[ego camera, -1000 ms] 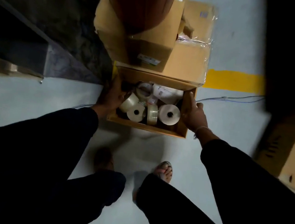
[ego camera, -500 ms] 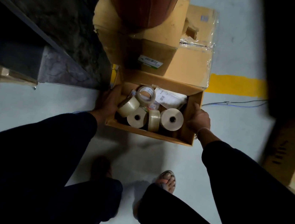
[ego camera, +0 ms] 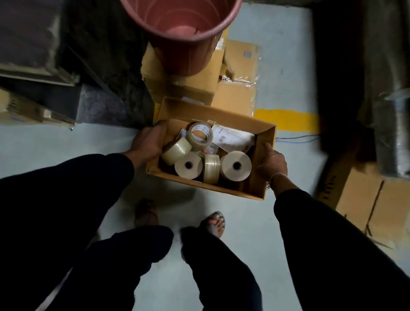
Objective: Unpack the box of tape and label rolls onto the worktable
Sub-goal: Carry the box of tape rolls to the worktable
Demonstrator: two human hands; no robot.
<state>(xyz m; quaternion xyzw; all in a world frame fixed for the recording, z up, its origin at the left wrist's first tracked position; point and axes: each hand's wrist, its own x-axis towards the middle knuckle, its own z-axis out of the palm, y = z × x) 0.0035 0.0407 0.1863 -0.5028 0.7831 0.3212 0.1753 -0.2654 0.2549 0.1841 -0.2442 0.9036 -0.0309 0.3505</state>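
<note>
An open cardboard box (ego camera: 219, 115) hangs above the grey floor, held from both sides. My left hand (ego camera: 149, 140) grips its left wall, fingers curled over the rim. My right hand (ego camera: 273, 161) grips the right wall. Inside lie two white label rolls (ego camera: 235, 165), clear tape rolls (ego camera: 176, 150), a tape ring (ego camera: 200, 135) and a white paper packet (ego camera: 231, 139).
A red plastic bucket (ego camera: 174, 17) stands on stacked cardboard boxes (ego camera: 234, 94) just beyond the box. Dark shelving (ego camera: 58, 34) runs along the left. Flattened cartons (ego camera: 374, 199) and wrapped rolls (ego camera: 406, 102) lie at the right. A yellow floor line (ego camera: 286, 118) and cables (ego camera: 299, 138) cross ahead. My feet (ego camera: 213, 223) are below.
The box has come up off the floor between both hands and sits closer to me. My view has risen, bringing the bucket's inside and the right-hand rolls into sight.
</note>
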